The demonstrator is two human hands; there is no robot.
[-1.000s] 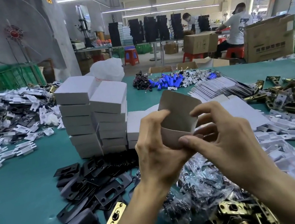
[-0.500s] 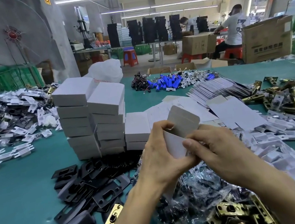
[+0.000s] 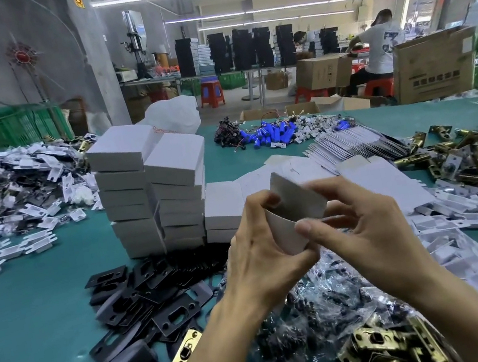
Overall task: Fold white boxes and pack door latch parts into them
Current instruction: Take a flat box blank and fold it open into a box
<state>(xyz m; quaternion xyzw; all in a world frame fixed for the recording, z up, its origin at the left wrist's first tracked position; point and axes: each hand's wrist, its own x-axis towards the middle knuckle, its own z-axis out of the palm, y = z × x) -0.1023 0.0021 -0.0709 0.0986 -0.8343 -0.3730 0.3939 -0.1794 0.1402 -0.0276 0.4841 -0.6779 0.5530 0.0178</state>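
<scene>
both hands up over the green desk (image 3: 27, 329) w/ a half-folded white box (image 3: 293, 216) between them. left hand (image 3: 264, 259) fingers pinching its left edge, right hand (image 3: 365, 232) fingers pinching the right. black plates (image 3: 143, 296) lie below-left, stacked boxes (image 3: 153, 192) behind.

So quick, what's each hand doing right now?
Left hand: closed on the white box.
Right hand: closed on the same white box.

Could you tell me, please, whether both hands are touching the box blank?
Touching. The head view shows the left hand and right hand each pinching the box blank, fingers pressed on the card.
</scene>
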